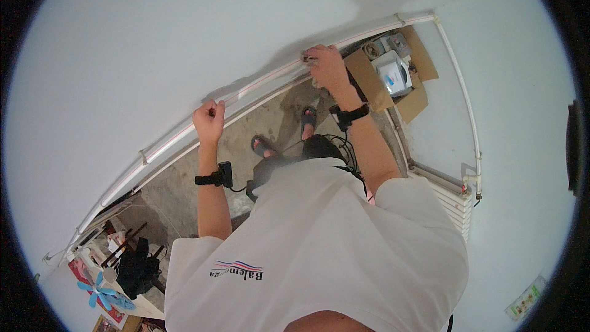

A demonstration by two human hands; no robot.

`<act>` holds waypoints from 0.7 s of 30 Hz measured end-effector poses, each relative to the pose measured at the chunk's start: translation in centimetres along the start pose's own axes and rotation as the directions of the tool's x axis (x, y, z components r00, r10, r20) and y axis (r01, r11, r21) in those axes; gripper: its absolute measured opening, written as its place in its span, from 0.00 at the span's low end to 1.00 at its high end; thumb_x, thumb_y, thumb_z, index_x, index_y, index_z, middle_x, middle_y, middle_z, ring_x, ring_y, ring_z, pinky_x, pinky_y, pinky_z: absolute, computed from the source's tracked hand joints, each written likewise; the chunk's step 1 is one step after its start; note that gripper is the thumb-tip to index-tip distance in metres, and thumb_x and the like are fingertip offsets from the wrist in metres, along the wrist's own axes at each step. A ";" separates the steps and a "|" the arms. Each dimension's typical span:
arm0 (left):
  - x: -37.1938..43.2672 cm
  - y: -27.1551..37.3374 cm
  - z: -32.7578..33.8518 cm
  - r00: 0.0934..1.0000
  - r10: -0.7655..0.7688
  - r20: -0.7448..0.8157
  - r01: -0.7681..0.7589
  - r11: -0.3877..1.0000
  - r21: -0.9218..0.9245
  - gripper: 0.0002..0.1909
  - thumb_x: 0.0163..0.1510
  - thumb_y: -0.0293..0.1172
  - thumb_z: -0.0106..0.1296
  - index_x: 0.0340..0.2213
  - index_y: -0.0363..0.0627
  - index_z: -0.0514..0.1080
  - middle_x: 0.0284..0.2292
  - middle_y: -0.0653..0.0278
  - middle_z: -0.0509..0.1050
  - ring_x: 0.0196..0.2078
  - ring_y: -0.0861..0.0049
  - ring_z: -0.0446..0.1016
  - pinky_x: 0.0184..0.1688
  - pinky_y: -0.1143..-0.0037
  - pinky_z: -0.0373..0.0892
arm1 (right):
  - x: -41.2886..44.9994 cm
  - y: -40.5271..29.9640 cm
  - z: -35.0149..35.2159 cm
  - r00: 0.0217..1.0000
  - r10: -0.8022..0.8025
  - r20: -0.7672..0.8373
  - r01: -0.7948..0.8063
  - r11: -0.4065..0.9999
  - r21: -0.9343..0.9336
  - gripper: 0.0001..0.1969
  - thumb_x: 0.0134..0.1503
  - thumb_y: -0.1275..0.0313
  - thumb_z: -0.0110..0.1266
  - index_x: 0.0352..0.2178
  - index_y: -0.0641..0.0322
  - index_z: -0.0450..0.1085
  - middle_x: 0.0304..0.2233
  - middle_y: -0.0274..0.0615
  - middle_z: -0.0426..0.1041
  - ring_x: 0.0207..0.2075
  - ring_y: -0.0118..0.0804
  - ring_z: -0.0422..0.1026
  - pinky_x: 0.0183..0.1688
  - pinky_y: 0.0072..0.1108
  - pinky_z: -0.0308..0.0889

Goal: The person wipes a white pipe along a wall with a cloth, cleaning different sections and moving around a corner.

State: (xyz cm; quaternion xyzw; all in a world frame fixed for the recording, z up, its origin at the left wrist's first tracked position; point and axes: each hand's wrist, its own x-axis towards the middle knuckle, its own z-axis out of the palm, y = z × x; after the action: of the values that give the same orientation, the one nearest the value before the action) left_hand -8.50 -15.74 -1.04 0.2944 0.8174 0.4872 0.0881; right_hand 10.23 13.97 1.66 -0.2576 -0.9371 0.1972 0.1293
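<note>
A long white pipe with a thin red line runs along the wall before me. My left hand is at the pipe with its fingers curled around it; the fingertips are hidden. Farther right along the same pipe, my right hand is closed over a small greyish, cloth-like thing. That thing lies against the pipe and is mostly covered by the fingers, so its exact kind is unclear. Each wrist wears a black strap with a small cabled device.
A cardboard box with packaged goods stands by the right corner. A white radiator with a valve is on the right. At lower left are a blue fan and a black bag-like item. Black cables hang near my legs, above the concrete floor.
</note>
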 end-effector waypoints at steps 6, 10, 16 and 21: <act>-0.2 -0.9 0.1 0.999 -0.039 -0.026 0.040 0.999 0.028 0.21 0.50 0.33 0.56 0.14 0.38 0.59 0.11 0.64 0.54 0.16 0.81 0.52 0.19 0.75 0.53 | 0.7 4.9 -2.5 0.989 0.119 -0.082 -0.120 0.993 -0.006 0.17 0.44 0.76 0.56 0.40 0.58 0.75 0.44 0.44 0.75 0.42 0.52 0.71 0.53 0.35 0.65; 0.0 -0.5 0.1 0.999 -0.042 -0.029 0.043 0.998 0.041 0.21 0.50 0.34 0.56 0.14 0.39 0.58 0.11 0.65 0.53 0.17 0.82 0.52 0.19 0.75 0.53 | 0.4 6.4 -3.0 0.992 0.069 -0.105 -0.063 0.996 0.056 0.19 0.43 0.77 0.56 0.41 0.57 0.75 0.44 0.43 0.75 0.44 0.50 0.71 0.54 0.35 0.64; 0.2 0.0 0.2 0.999 -0.004 -0.048 0.009 0.994 0.105 0.22 0.50 0.35 0.56 0.14 0.39 0.57 0.12 0.64 0.53 0.17 0.82 0.52 0.20 0.75 0.53 | -1.6 9.0 -2.4 0.943 0.158 -0.293 -0.137 0.986 0.090 0.19 0.44 0.77 0.56 0.42 0.57 0.75 0.45 0.43 0.75 0.47 0.50 0.71 0.55 0.35 0.62; 0.3 -0.1 0.3 0.998 0.030 -0.057 -0.022 0.990 0.139 0.22 0.50 0.36 0.57 0.15 0.38 0.57 0.12 0.63 0.54 0.17 0.80 0.51 0.20 0.74 0.54 | -2.2 8.7 -1.1 0.930 0.178 -0.321 -0.122 0.975 0.187 0.20 0.44 0.78 0.56 0.42 0.57 0.75 0.45 0.44 0.75 0.47 0.51 0.71 0.55 0.36 0.62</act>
State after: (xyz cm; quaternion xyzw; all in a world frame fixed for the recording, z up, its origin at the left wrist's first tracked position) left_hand -8.65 -15.35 -1.22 0.2959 0.8477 0.4387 0.0371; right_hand 16.17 19.95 -1.47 -0.3469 -0.8593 0.2360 0.2923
